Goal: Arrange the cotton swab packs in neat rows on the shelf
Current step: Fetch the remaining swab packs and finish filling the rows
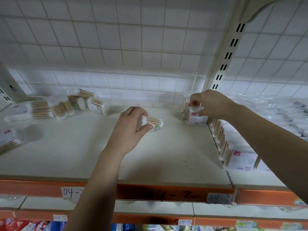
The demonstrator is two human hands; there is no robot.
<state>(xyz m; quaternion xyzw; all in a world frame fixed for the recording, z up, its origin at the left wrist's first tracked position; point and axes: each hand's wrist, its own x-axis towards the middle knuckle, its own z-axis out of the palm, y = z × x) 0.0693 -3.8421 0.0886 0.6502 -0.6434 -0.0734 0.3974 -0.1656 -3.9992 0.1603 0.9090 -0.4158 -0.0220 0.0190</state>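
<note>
My left hand (131, 124) grips a clear pack of wooden-stick cotton swabs (154, 122) just above the middle of the white shelf (116, 152). My right hand (208, 104) pinches the top of an upright swab pack (195, 118) at the far end of a row of packs (233, 147) that runs along the shelf's right side toward the front. Several more packs lie jumbled at the back left (60, 107). One pack (8, 139) lies at the left edge.
A white wire grid backs the shelf, with a slotted upright post (223, 64) behind the row. Clear plastic-wrapped goods (283, 114) fill the neighbouring shelf on the right. The orange front rail (166, 192) carries handwritten labels. Lower shelves hold colourful packets (25, 225).
</note>
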